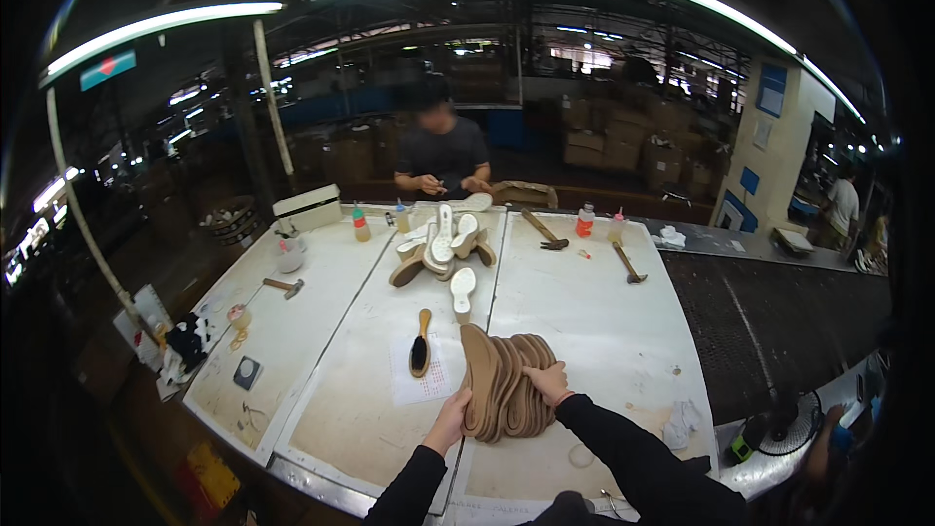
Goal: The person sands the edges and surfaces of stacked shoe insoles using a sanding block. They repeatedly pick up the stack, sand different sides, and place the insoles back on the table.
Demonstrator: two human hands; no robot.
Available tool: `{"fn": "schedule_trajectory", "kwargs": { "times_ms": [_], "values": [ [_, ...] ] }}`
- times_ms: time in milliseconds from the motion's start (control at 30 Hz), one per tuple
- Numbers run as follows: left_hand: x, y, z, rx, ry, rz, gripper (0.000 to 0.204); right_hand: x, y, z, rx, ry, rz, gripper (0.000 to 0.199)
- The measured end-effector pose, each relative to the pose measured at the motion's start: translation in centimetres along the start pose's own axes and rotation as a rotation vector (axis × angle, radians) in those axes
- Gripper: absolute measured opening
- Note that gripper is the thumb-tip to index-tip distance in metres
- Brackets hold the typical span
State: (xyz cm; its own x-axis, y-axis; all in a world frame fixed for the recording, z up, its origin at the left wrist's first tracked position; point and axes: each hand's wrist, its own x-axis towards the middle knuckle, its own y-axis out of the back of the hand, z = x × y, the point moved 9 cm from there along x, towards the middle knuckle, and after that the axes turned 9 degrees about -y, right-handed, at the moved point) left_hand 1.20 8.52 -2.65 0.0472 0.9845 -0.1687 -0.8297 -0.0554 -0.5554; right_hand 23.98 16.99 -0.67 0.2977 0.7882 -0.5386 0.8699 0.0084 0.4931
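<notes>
A row of tan shoe insoles (pixel 504 380) stands packed together on the white worktable (pixel 575 297), close in front of me. My left hand (pixel 451 421) presses against the near left side of the row, its fingers partly hidden behind the first insole. From the other side, my right hand (pixel 549 383) is closed over the row's right end. Just beyond the row lies a single white-bottomed shoe sole (pixel 463 292). Farther off is a heap of white and brown soles (pixel 441 245). A wooden-handled brush (pixel 420 346) rests on a printed sheet (pixel 409 390) to the left.
Across the table a person (pixel 441 151) handles something small. Hammers (pixel 545 231) and bottles (pixel 584 221) stand or lie along the far side. Another hammer (pixel 285 287) and a white pot (pixel 289 255) are at left. A dark conveyor belt (pixel 760 331) runs along the right.
</notes>
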Motion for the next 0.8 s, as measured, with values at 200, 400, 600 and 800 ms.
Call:
{"fn": "schedule_trajectory", "kwargs": {
  "times_ms": [200, 400, 600, 800],
  "values": [
    [2.9, 3.4, 0.7, 0.259, -0.017, 0.096, 0.04, 0.6, -0.1, -1.6, -0.064, 0.136, 0.112, 0.117],
    [2.1, 4.3, -0.3, 0.45, -0.207, 0.136, 0.041, -6.5, 0.6, -2.5, -0.161, 0.573, 0.279, 0.095],
    [-5.0, 1.1, 1.2, 0.103, -0.236, 0.091, 0.037, -16.1, 2.3, 2.5, 0.05, 0.988, 0.12, 0.052],
    [-16.8, -4.3, -0.5, -0.463, -0.046, -0.264, 0.033, -25.1, 1.2, 11.3, 0.219, 0.966, -0.157, 0.037]
  ]
}}
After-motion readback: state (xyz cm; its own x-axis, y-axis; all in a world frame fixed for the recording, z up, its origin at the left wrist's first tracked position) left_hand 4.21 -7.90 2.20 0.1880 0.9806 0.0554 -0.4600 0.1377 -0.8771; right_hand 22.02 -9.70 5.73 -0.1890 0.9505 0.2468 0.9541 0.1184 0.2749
